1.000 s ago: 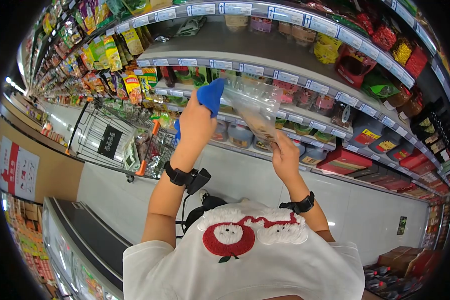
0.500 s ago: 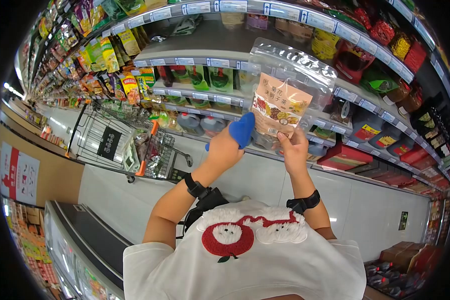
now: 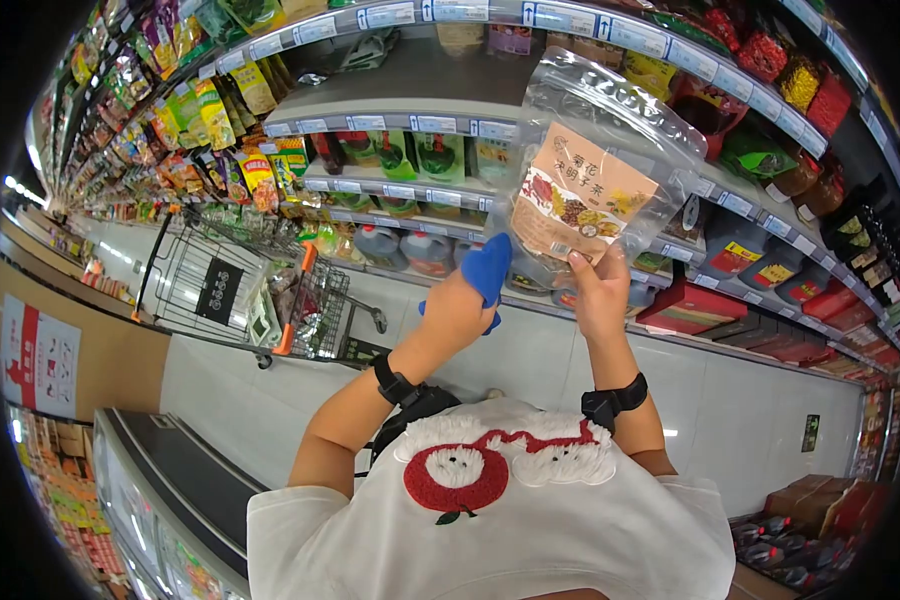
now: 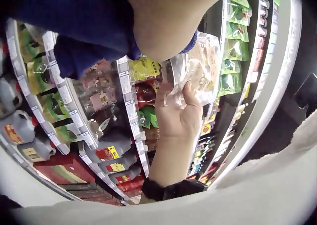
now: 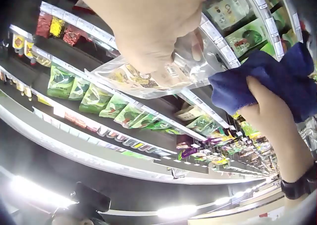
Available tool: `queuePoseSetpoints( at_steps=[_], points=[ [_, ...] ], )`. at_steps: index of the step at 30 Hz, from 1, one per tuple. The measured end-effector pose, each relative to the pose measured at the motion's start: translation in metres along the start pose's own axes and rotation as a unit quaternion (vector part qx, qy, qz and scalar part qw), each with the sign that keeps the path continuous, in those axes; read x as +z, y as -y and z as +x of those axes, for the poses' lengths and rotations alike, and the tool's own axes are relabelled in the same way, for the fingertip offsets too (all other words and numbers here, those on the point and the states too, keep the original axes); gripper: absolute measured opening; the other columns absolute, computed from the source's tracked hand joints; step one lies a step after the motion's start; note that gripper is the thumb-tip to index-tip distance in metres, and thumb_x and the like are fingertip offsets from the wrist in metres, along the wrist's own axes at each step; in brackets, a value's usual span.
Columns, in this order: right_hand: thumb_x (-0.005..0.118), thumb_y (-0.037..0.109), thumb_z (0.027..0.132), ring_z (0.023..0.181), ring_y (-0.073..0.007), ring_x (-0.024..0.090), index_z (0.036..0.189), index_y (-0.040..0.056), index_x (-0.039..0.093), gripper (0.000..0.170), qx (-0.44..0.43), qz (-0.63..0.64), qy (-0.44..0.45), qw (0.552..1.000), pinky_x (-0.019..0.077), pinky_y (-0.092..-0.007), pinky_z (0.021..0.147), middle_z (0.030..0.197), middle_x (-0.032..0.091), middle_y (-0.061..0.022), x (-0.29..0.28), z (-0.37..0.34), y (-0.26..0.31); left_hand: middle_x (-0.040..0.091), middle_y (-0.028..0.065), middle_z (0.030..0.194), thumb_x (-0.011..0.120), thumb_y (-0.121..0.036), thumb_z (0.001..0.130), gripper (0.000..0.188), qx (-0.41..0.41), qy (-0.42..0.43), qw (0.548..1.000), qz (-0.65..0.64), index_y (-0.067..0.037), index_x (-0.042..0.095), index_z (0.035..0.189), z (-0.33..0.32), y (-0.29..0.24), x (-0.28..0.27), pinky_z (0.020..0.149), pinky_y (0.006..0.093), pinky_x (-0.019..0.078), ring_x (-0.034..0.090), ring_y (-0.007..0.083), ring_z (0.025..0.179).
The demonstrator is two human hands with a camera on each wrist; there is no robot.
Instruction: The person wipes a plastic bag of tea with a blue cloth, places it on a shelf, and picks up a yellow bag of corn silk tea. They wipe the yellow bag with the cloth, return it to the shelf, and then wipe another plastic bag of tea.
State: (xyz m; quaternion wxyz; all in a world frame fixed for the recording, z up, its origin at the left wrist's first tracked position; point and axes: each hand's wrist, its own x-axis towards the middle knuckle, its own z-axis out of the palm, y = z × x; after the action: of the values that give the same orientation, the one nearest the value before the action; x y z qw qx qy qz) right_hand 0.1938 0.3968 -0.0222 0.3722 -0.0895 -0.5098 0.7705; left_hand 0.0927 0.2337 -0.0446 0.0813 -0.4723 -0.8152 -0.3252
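Note:
In the head view my right hand [image 3: 603, 295] pinches the lower edge of a clear zip pouch of tea [image 3: 590, 190], its thumb on the front. The pouch stands upright with its tan label, printed with Chinese characters and dried flowers, turned to me. My left hand [image 3: 453, 318] grips a bunched blue cloth [image 3: 487, 268] just left of the pouch's lower corner. From the right wrist, the cloth [image 5: 267, 81] bulges out on both sides of the left fingers. The left wrist view has the right hand [image 4: 181, 113] holding the pouch [image 4: 200, 69] beyond the cloth.
Ahead run store shelves [image 3: 410, 100] with packets, tubs and large dark jugs [image 3: 730, 255]. A wire shopping cart [image 3: 230, 285] with a few packets stands at the left on the tiled floor. A glass-fronted case [image 3: 160, 500] is at the lower left, cartons [image 3: 810, 515] at the lower right.
The pouch has swung from edge-on to label facing me, then shifted slightly up and right with my right hand. My left hand with the cloth has come down and right from beside the pouch's top.

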Motion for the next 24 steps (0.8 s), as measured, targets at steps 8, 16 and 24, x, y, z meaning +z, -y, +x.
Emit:
queuePoseSetpoints(
  at_steps=[8,16,24],
  points=[
    [0.051,0.002,0.087,0.095,-0.0192,0.058,0.126,0.0035,0.038,0.041,-0.012,0.026,-0.019,0.999,0.0550,-0.0313,0.063,0.113,0.055,-0.0095,0.014,-0.003,-0.024,0.058,0.0223,0.077,0.061,-0.019,0.074,0.026,-0.043,0.086,0.994,-0.049,0.000,0.057,0.091,-0.008,-0.006,0.014,0.060,0.0444,0.0478,0.058,0.0387,0.066],
    [0.045,0.001,0.090,0.108,-0.0243,0.052,0.131,0.0069,0.030,0.044,-0.013,0.116,-0.033,0.993,0.0533,-0.0427,0.080,0.124,0.046,-0.0122,0.036,-0.003,-0.004,0.057,0.0196,0.072,0.064,-0.022,0.070,0.024,0.040,0.165,0.985,0.007,-0.001,0.060,0.081,-0.018,-0.014,0.025,0.059,0.0439,0.0478,0.058,0.0361,0.065],
    [0.043,0.004,0.092,0.111,-0.0251,0.050,0.130,0.0088,0.031,0.040,0.070,0.168,-0.040,0.983,0.0484,-0.0460,0.087,0.126,0.046,-0.0110,0.025,-0.011,-0.016,0.055,0.0184,0.066,0.066,-0.023,0.069,0.023,0.017,-0.031,0.999,0.003,-0.001,0.060,0.073,0.003,0.000,0.010,0.049,0.0437,0.0452,0.057,0.0348,0.056]
  ],
)
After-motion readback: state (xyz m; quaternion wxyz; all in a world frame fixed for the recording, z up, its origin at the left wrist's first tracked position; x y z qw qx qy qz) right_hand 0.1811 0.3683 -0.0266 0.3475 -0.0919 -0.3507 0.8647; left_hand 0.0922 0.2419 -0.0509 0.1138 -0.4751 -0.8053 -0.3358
